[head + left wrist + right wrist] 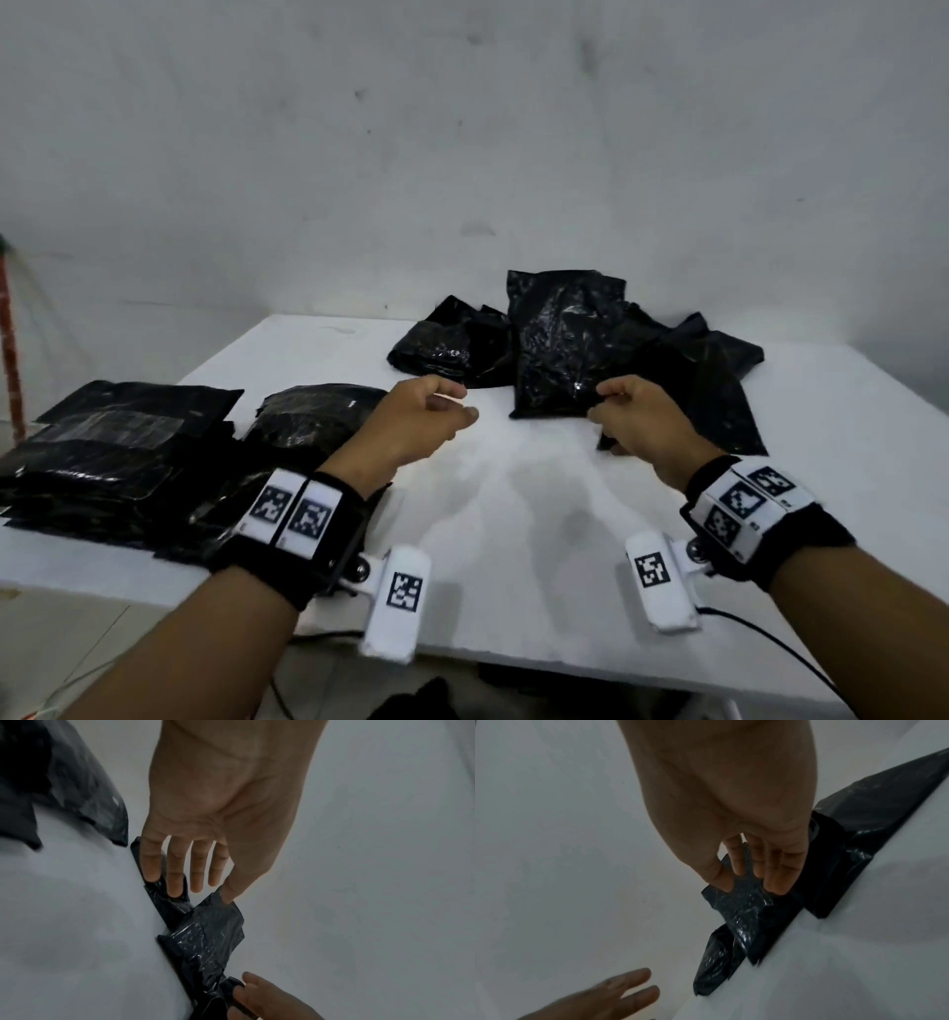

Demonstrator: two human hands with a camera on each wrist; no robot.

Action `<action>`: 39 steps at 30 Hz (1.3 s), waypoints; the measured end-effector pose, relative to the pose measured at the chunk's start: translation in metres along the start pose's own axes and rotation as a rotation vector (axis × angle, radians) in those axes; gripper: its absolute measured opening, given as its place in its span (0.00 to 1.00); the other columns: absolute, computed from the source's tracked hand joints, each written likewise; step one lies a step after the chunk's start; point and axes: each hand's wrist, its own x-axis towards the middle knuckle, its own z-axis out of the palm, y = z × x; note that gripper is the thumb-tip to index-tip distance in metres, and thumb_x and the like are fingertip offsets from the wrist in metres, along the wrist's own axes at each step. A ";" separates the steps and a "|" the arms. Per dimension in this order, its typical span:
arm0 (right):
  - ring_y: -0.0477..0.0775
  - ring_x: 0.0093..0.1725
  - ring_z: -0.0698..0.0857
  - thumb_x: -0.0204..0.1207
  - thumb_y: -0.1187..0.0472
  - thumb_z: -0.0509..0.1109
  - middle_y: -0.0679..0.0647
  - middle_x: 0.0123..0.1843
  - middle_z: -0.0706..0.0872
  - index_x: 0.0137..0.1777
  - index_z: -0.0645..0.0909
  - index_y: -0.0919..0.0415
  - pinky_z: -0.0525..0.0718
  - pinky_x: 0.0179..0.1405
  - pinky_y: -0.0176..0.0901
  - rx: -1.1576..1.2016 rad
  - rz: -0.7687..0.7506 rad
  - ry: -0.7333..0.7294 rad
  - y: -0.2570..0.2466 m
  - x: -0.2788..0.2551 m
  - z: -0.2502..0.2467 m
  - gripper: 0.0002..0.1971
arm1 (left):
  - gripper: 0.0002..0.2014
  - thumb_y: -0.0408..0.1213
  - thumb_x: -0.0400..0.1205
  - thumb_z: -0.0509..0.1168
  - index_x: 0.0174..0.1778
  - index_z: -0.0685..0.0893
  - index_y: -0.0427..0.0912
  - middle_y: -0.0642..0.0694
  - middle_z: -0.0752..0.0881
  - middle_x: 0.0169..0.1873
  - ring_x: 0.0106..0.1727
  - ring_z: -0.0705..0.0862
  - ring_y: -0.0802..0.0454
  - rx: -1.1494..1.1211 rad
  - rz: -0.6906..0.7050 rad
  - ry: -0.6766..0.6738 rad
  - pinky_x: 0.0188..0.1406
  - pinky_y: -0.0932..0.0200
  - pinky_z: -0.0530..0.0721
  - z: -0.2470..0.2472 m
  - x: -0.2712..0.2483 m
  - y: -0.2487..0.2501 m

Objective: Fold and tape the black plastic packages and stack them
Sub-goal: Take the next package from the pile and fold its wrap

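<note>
A glossy black plastic package (557, 349) lies on top of a loose heap of black packages (708, 370) at the far middle of the white table (513, 488). My right hand (602, 402) pinches its near corner between thumb and fingers, which the right wrist view shows clearly on the package (746, 908). My left hand (464, 406) hovers just left of that package with relaxed fingers and holds nothing. In the left wrist view the left hand (195, 882) has its fingers straight in front of the package (208, 939).
A stack of flat, taped black packages (113, 452) sits at the table's left edge, with another folded one (318, 411) beside it. A grey wall (462, 154) stands behind the table. A black cable (770, 642) hangs off the near right edge.
</note>
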 end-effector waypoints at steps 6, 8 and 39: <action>0.59 0.39 0.86 0.83 0.71 0.68 0.63 0.47 0.84 0.60 0.74 0.61 0.88 0.40 0.53 0.236 0.068 0.053 -0.018 0.055 -0.028 0.10 | 0.22 0.43 0.84 0.73 0.73 0.78 0.45 0.50 0.86 0.57 0.53 0.85 0.52 -0.204 -0.151 -0.021 0.48 0.52 0.86 0.042 0.067 0.021; 0.60 0.38 0.84 0.84 0.73 0.65 0.64 0.46 0.82 0.42 0.70 0.58 0.87 0.39 0.52 0.280 0.106 0.032 -0.022 0.073 -0.030 0.12 | 0.25 0.43 0.85 0.72 0.77 0.74 0.44 0.48 0.84 0.61 0.56 0.83 0.50 -0.227 -0.174 -0.008 0.53 0.49 0.85 0.055 0.088 0.024; 0.50 0.35 0.86 0.83 0.65 0.70 0.54 0.49 0.88 0.65 0.80 0.56 0.79 0.30 0.42 0.309 -0.031 -0.166 -0.034 -0.022 -0.044 0.13 | 0.18 0.47 0.81 0.75 0.64 0.78 0.56 0.54 0.85 0.66 0.63 0.87 0.49 -0.329 -0.001 0.005 0.45 0.47 0.90 0.023 0.011 0.025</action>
